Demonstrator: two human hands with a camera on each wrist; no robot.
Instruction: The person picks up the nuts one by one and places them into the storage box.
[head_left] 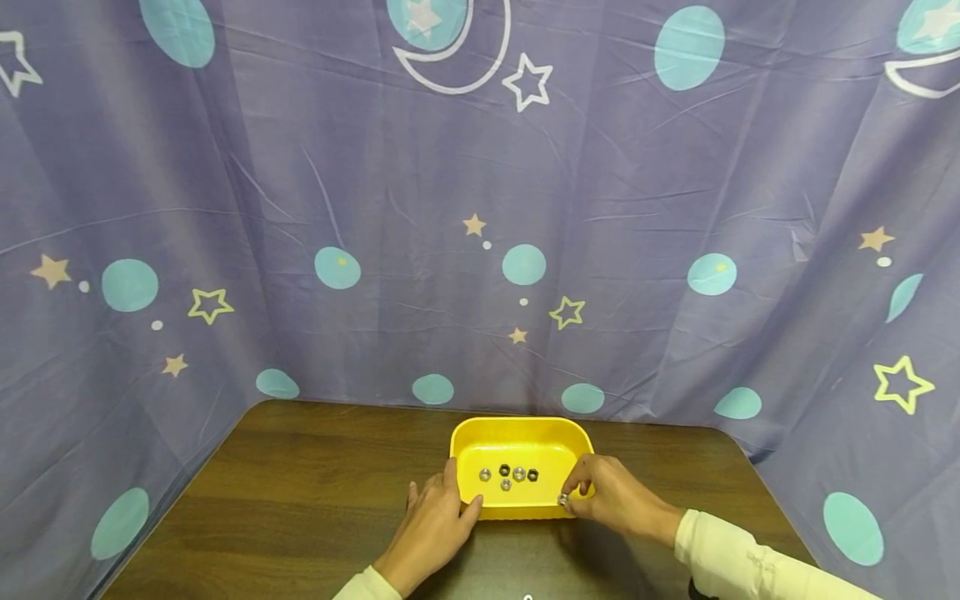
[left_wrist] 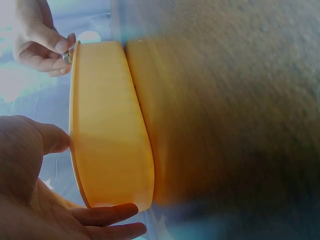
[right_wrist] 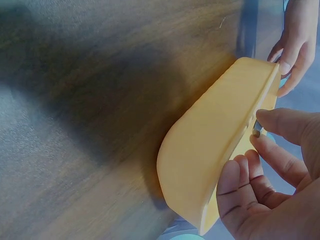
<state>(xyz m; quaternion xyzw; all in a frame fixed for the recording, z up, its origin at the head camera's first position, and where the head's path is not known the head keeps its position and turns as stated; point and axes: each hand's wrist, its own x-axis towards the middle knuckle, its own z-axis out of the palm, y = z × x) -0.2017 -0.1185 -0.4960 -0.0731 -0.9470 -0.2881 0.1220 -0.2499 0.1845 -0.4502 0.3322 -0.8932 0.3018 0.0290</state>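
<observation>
A yellow tray (head_left: pixel 525 511) with rounded corners stands on the table. Inside it lie several hex nuts, some silver (head_left: pixel 485 475) and some dark (head_left: pixel 533 475). My right hand (head_left: pixel 611 496) pinches a silver nut (head_left: pixel 563 499) between thumb and index finger at the tray's front right rim. The right wrist view shows that nut (right_wrist: pixel 257 128) edge-on, the other fingers loosely bent beside the tray wall. My left hand (head_left: pixel 432 518) rests at the front left corner, thumb on the front rim. In the left wrist view its straight fingers (left_wrist: pixel 107 214) lie along the tray's end wall.
The dark brown wooden table (head_left: pixel 315 500) extends on both sides of the tray. Behind it and at the sides hangs a purple curtain (head_left: pixel 420 333) patterned with stars, moons and dots. A small pale object (head_left: pixel 528 597) shows at the bottom edge of the head view.
</observation>
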